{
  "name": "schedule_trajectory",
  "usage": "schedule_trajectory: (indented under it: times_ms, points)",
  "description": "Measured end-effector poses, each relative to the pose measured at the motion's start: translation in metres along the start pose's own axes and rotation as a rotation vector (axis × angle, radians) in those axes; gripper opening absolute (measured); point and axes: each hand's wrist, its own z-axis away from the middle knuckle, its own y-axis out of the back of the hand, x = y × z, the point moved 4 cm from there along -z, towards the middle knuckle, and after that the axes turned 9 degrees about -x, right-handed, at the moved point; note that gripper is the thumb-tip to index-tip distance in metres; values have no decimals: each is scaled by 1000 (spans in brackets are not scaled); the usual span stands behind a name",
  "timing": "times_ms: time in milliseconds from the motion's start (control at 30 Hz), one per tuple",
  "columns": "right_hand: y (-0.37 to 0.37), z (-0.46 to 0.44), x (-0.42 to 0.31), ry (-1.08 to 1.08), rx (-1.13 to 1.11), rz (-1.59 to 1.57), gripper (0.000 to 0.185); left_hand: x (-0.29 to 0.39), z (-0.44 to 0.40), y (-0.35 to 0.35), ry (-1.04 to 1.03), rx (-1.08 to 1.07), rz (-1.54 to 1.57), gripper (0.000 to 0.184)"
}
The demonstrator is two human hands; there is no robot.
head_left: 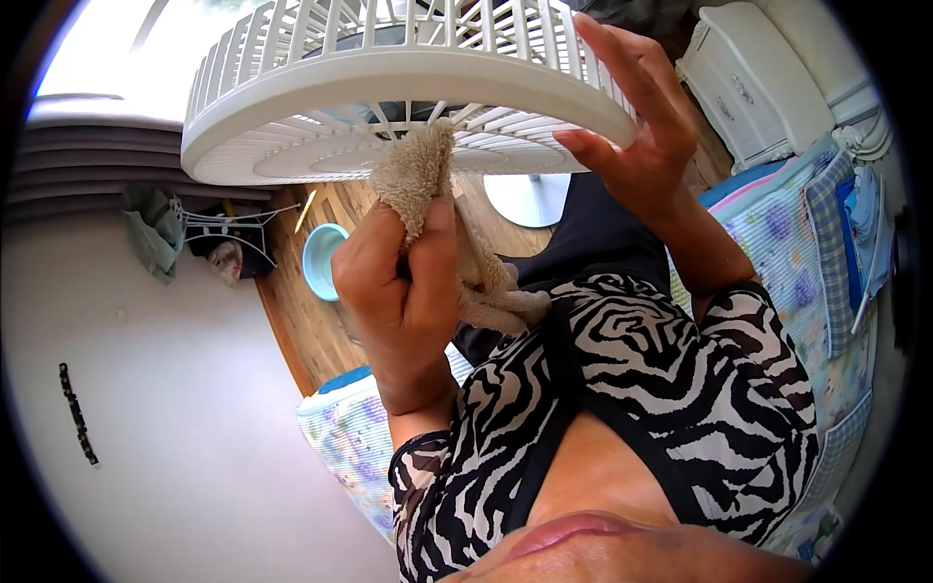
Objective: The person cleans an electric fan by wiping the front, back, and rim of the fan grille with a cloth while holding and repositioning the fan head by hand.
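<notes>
A white round fan guard (418,73) with slatted sides spans the top of the view. My left hand (398,277) is closed on a beige terry cloth (418,180), with one bunched end against the underside of the guard and the rest hanging down toward my chest. At the guard's right edge, my right hand (646,121) grips it, thumb at the lower rim and fingers spread up along the slats. Dark blades show partly through the slats. Below the guard is a round white base (528,199), partly hidden.
A light blue basin (324,260) sits on the wooden floor (335,206). White hangers (228,225) and a green cloth (154,233) are at the left wall. A white cabinet (756,83) stands at the upper right, near a floral bedspread (777,238) with folded textiles.
</notes>
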Motion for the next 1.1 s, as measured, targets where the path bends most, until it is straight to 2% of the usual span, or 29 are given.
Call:
schedule_trajectory:
  times_ms: [100, 200, 500, 600, 667, 767, 800, 833, 900, 1100]
  points:
    - [0, 1, 2, 6, 5, 7, 68, 2, 0, -4, -1, 25, 36, 15]
    - [0, 4, 12, -17, -5, 25, 68, -5, 1, -9, 6, -123, 14, 15]
    - [4, 2, 15, -84, -104, 28, 85, -28, 14, -13, -29, -75, 46, 14]
    - [-2, 2, 15, -118, -7, 6, 66, -39, 19, -14, -30, -39, 96, 15]
    - [1, 14, 21, -205, -86, 89, 75, -48, 24, -14, -14, -26, 98, 16]
    - [2, 13, 23, -146, -61, 115, 71, -63, 31, -14, -12, -10, 113, 17]
    - [2, 13, 21, -193, -73, 89, 69, -64, 32, -14, -16, -11, 119, 17]
    - [4, 13, 20, -183, -76, 92, 67, -63, 32, -12, 11, -42, 119, 9]
    - [6, 12, 19, -156, -75, 103, 61, -64, 33, -11, 33, -18, 168, 6]
    - [13, 9, 7, -93, -4, 179, 43, -71, 32, -11, 3, 21, 239, 19]
